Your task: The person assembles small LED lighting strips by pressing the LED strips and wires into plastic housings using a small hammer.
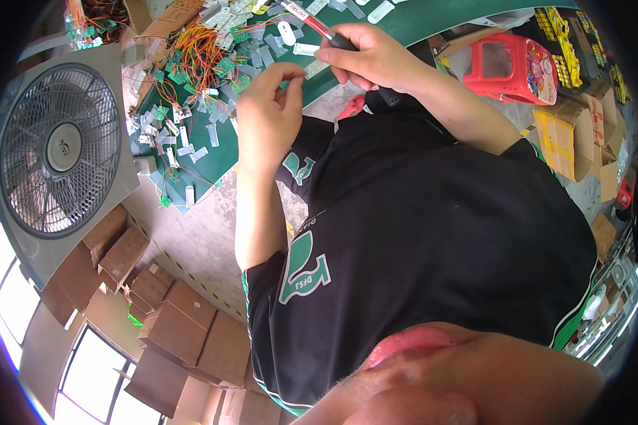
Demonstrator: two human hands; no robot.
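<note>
My right hand [370, 58] is closed round a long tool [317, 27] with a black grip and a red and silver shaft. The tool slants up and left over the green table, and its far end reaches the top edge of the picture, so its kind is unclear. Bent fingers and thumb come together on my left hand [268, 106], above the table edge; what they pinch, if anything, is hidden. Beyond it lie small green circuit boards [186, 65] with orange and red wires. Small white plastic cases [286, 32] and clear strips [266, 57] lie scattered near the tool.
A grey box fan [64, 147] stands at the left, close to the green table [422, 15]. Brown cartons [178, 326] are stacked at lower left. On the right are a red plastic stool [512, 67], an open carton [567, 138] and yellow-and-black racks [561, 46].
</note>
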